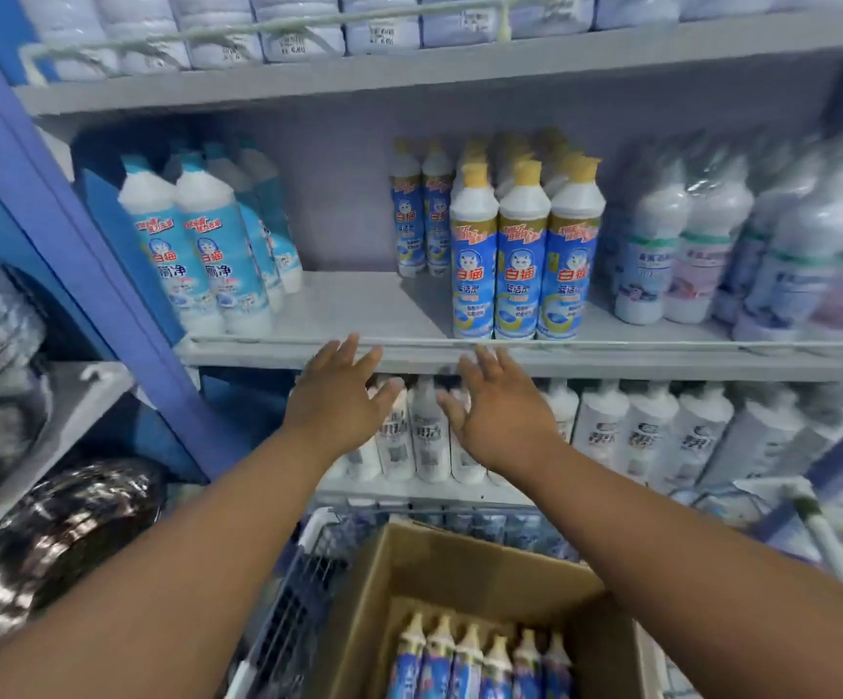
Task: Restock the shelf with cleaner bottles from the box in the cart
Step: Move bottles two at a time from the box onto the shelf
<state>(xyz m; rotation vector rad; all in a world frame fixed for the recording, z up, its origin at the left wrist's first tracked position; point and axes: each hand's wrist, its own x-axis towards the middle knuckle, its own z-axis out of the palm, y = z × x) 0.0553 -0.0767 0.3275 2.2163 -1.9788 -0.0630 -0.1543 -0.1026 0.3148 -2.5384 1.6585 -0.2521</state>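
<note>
Bottles (pixel 480 663) stand upright in the box (pixel 460 562), caps up; both hands' fingers (pixel 354 353) spread, empty.

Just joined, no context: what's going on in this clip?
A person is restocking a store shelf. Both hands, left and right, are open and empty, raised in front of the shelf edge. Yellow-capped cleaner bottles stand in rows on the shelf, with a bare gap to their left. More lie in the open cardboard box in the cart.
</note>
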